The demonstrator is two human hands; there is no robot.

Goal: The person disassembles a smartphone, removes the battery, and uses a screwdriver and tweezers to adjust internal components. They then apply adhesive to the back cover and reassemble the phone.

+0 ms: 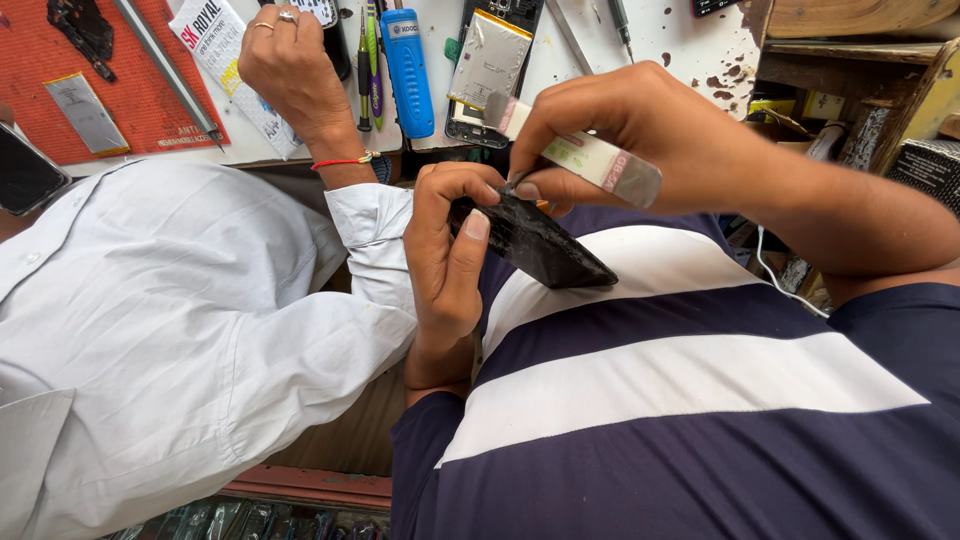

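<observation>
Black cracked phone panel (535,243), glossy, flat, held tilted above striped shirt, left hand (445,260) grip closed around its upper end. Right hand (610,125) grip closed on small white tube (590,158) with pink label, tip at panel edge. Beyond, white stained bench (690,40): blue rectangular case (408,68), open phone with silver battery (488,65), red mat (60,70), white printed packet (225,60) under co-worker's hand (292,70), white sleeve.

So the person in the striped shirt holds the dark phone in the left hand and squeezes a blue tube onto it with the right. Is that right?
Not quite: the head view shows a white tube, not blue, in the right hand. The left hand does hold the dark phone.
</observation>
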